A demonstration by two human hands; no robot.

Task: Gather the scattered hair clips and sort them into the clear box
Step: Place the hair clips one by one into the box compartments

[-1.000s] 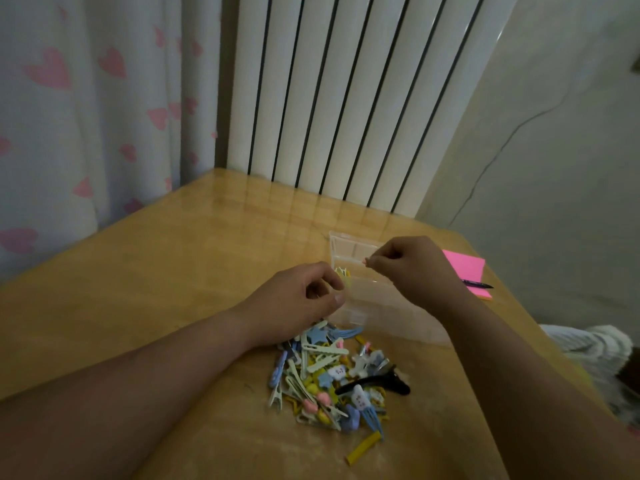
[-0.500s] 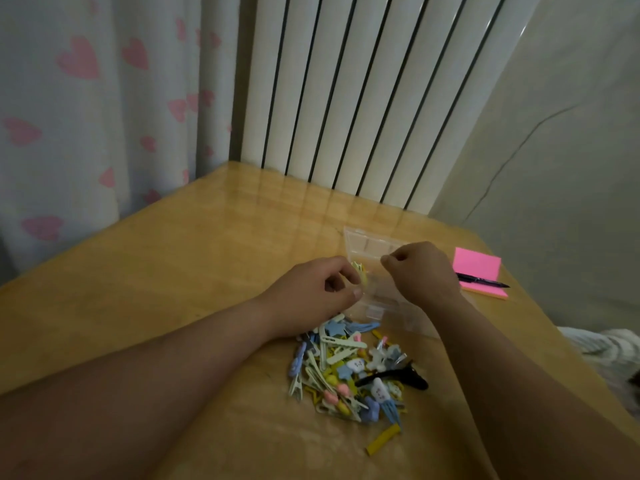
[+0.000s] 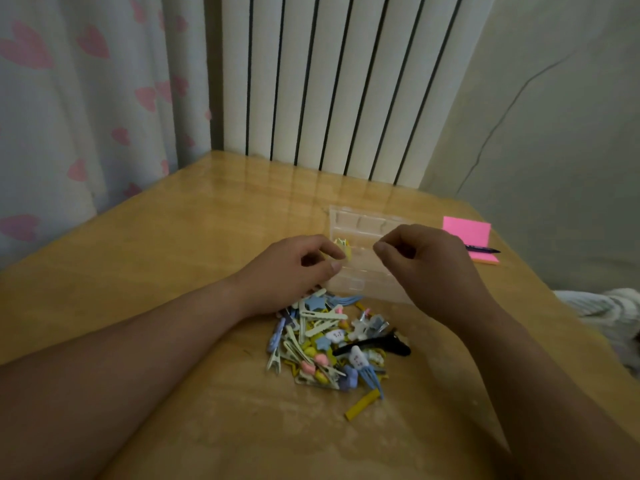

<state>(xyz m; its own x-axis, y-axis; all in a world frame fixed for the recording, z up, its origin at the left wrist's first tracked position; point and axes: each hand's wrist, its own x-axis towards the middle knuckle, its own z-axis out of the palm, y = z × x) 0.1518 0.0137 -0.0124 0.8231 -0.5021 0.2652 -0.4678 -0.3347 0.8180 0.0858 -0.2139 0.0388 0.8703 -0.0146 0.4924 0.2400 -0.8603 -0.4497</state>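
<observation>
— Left hand (image 3: pixel 298 268) first: what do we see?

— We see its fingers curled, the thumb tip set against the forefinger, and the wrist low over the far edge of the pile of hair clips (image 3: pixel 322 344). A small yellow clip (image 3: pixel 343 248) sits right at those fingertips, over the left side of the clear box (image 3: pixel 360 220). We cannot tell whether it is pinched or lying inside.

— And our right hand (image 3: pixel 426 261)?

— Curled too, with thumb and forefinger tips pressed together above the middle of the box. Whether something thin is caught between them, we cannot tell.

— Where does the box lie?

— Flat on the worktop (image 3: pixel 173 254), between our two hands and just beyond the pile. We can see small compartments in a row along its far side.

— What about the pile itself?

— It lies on the side nearest us, just beside the box's near edge: yellow, blue, pink and cream pieces heaped on one another. A long black clip (image 3: pixel 375 347) lies across its right side, and a yellow bar clip (image 3: pixel 362 405) rests alone just off its near edge.

— Anything else around us?

— A pink sticky-note pad (image 3: pixel 465 233) sits near the right edge of the worktop, with a pen (image 3: pixel 482 249) across its near part. Behind the worktop stands a white radiator (image 3: pixel 346 81), and to the left hangs a curtain (image 3: pixel 86 98) with pink hearts.
</observation>
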